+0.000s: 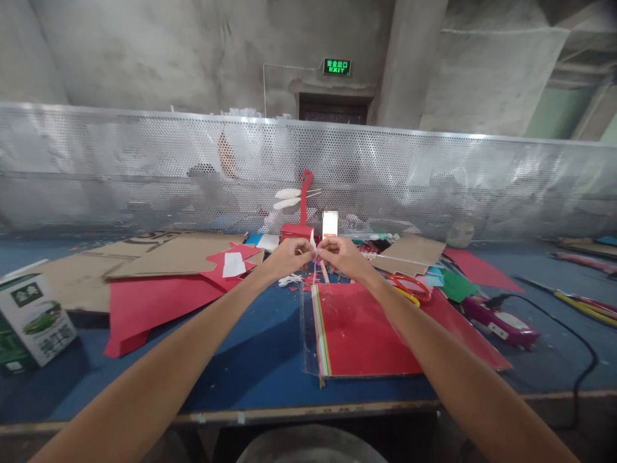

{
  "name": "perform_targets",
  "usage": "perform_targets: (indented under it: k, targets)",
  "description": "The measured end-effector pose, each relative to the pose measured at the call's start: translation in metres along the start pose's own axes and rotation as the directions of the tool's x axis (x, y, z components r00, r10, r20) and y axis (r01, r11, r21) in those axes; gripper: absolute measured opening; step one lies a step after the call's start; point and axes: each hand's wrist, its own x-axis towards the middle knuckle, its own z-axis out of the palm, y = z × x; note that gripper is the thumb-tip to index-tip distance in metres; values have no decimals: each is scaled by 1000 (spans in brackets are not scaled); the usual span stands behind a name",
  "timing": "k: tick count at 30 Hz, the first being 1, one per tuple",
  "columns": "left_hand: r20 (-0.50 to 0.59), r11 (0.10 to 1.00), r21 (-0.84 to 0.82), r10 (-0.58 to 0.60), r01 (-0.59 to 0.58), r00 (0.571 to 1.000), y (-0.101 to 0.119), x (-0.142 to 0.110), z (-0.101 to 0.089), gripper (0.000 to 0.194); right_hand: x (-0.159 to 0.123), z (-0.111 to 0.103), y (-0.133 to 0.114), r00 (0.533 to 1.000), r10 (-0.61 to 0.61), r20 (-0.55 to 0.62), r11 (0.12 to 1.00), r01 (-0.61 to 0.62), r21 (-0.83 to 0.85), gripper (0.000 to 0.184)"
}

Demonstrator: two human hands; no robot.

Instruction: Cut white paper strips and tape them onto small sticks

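My left hand and my right hand meet above the middle of the table, fingertips nearly touching. Both are closed in a pinch on a thin white strip. One end of it points up between the fingers, and a pale strand trails below; its exact kind is too small to make out. Just behind the hands stands a red box-like piece with a tall red hooked strip. Below the right hand lies a stack of coloured paper in a clear sleeve, red sheet on top. White string lies near the left hand.
Cardboard and red paper spread on the left, beside a milk carton. Red-handled scissors, a purple corded device and a yellow-handled tool lie right. A lit phone stands before the perforated metal screen.
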Motion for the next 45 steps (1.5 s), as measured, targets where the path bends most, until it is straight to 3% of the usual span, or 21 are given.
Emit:
perform_targets:
  k: [5,13,25,35,45]
  targets:
    - [-10,1000,21,-12,13,1000,-2,1,0,18,0,-2,-1,999,-53,0,997,53,-50,16]
    - [-7,999,34,-36,36,999,2,0,-1,18,0,-2,-1,999,-37,-4,997,36,-69,16]
    - [8,992,-125,-15,16,1000,4,-1,-2,20,-2,-5,-7,1000,5,-21,999,-4,42,21]
    - [-32,999,51,9,-7,999,-2,-1,2,20,-1,-1,-5,998,20,-53,999,-22,-42,21]
    - [-47,994,107,30,-25,998,-1,-1,1,15,0,1,-2,998,-27,-58,995,21,-99,18]
